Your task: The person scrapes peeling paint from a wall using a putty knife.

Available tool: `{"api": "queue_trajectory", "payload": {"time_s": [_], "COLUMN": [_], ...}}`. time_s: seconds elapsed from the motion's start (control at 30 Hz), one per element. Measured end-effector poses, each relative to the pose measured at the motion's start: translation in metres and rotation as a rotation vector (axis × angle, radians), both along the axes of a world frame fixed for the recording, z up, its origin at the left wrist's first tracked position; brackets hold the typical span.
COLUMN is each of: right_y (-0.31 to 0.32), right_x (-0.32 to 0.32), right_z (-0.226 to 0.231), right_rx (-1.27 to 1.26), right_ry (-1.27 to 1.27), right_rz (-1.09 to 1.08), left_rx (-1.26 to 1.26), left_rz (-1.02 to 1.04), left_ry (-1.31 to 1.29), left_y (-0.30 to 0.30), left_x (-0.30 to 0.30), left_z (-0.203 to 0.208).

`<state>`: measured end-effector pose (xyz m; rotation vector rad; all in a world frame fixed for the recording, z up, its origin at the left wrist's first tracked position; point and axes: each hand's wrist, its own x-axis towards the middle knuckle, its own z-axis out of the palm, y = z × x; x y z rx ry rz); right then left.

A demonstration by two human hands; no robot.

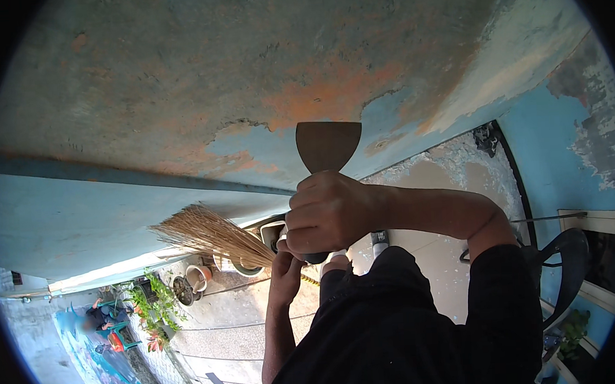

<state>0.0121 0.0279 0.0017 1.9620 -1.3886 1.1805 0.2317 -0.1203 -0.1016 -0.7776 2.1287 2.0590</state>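
My right hand [329, 212] is wrapped round the handle of a wide-bladed paint scraper [329, 145]. Its dark, flared blade points up at the wall, with its edge by a patch of peeling blue paint [246, 139]; whether it touches cannot be told. Just below, my left hand [284, 273] is closed round the narrow end of a stick broom [209, 232], whose bristles fan out to the left. Both hands are close together, and the left fingers are partly hidden behind the right hand. Bare grey and orange plaster [337, 93] shows above the blade.
A ledge [140, 178] runs along the wall at left. Potted plants [153, 304] and a pot [198, 277] stand on the floor below. Farther off, a person [102, 317] is by a green chair [127, 338]. A dark chair [569, 269] stands at right. Paint flakes [469, 162] litter the floor.
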Motion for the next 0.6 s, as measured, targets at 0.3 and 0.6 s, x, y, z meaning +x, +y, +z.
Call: {"api": "queue_trajectory", "payload": {"time_s": [0.3, 0.6], "right_y": [0.001, -0.003], "right_x": [-0.011, -0.029], "right_z": [-0.006, -0.016], "right_rx": [0.082, 0.023], "right_ry": [-0.01, -0.091], "right_rz": [0.061, 0.033], "left_rx": [-0.006, 0.013], "left_rz": [0.014, 0.054], "left_ry": [-0.024, 0.006], "left_y": [0.008, 0.015], "left_x": [0.014, 0.019], "left_z": [-0.002, 0.006]}}
